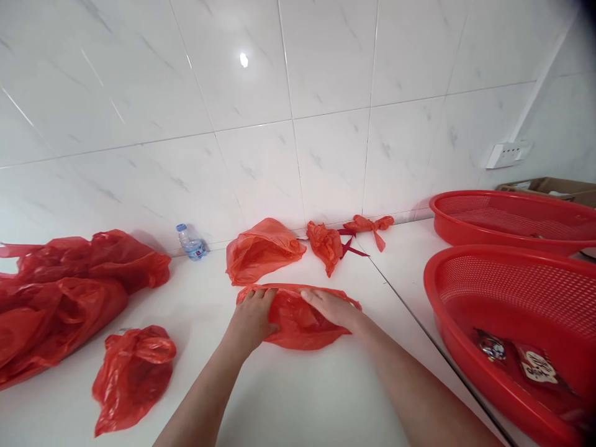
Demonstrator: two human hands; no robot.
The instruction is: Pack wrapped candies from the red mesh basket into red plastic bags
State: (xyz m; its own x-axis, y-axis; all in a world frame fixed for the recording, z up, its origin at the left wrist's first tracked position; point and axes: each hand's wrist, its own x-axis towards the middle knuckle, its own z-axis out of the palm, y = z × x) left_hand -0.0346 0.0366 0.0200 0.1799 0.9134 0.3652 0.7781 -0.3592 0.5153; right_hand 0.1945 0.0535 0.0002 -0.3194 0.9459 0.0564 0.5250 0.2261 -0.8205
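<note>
On a white table (pixel 298 397), a red plastic bag (pixel 298 320) lies beneath a person's left hand (pixel 252 318), thumb spread from its fingers, and right hand (pixel 331 308), whose grip I cannot tell, between a crumpled red bag (pixel 135 375) at left and a red basket (pixel 507 273) at right.

No legible txt from where I stand. Snack pkt (pixel 540 372) in red plastic basket (pixel 434 287): dark Chinese chars on pale lbl (pixel 537 365), can't make out. Water btl (pixel 191 244): blue lbl (pixel 196 251), print too sm.
</note>
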